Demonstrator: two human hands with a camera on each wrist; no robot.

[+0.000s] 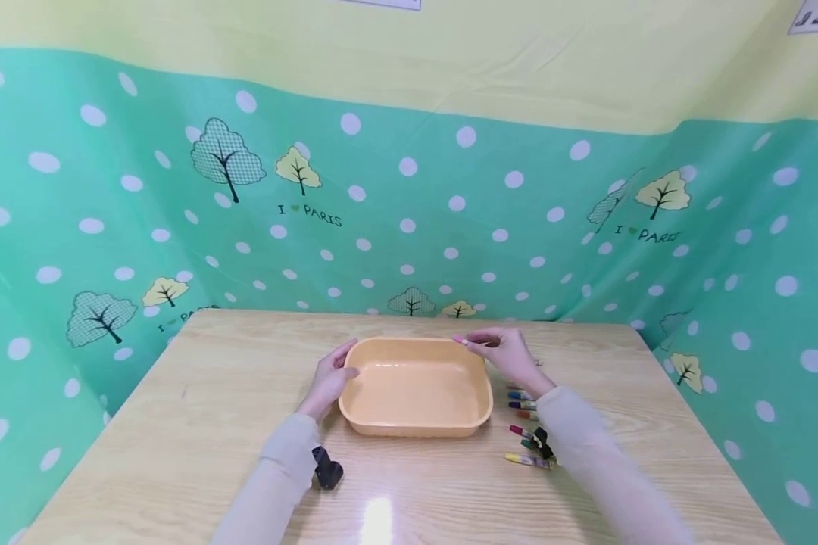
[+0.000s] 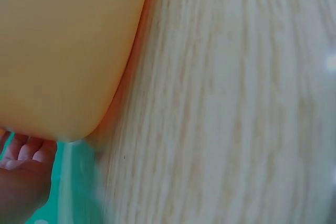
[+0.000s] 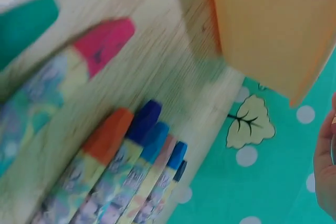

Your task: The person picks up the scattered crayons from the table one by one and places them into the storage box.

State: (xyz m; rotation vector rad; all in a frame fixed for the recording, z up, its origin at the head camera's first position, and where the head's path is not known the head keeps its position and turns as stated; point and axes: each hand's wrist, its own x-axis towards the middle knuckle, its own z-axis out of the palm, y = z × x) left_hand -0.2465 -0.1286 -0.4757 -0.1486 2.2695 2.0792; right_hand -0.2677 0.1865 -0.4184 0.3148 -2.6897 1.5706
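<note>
A peach plastic tub (image 1: 416, 397) with rounded corners stands on the wooden table. My left hand (image 1: 326, 384) grips its left side, thumb over the rim and fingers along the outer wall. In the left wrist view, the fingers (image 2: 32, 149) of that hand curl against the tub's wall (image 2: 68, 66). Over the tub's back right corner, my right hand (image 1: 507, 354) pinches a small pink crayon (image 1: 460, 339) by one end. Only part of the right hand (image 3: 326, 169) enters the right wrist view, at its edge.
Several paper-wrapped crayons lie right of the tub: blue (image 3: 153, 142), orange (image 3: 109, 135), crimson (image 3: 107, 43), green (image 3: 26, 27) and yellow (image 1: 528, 459). Black wrist-camera mounts (image 1: 327, 469) sit at both wrists. A green dotted cloth (image 1: 382, 257) hangs behind the table.
</note>
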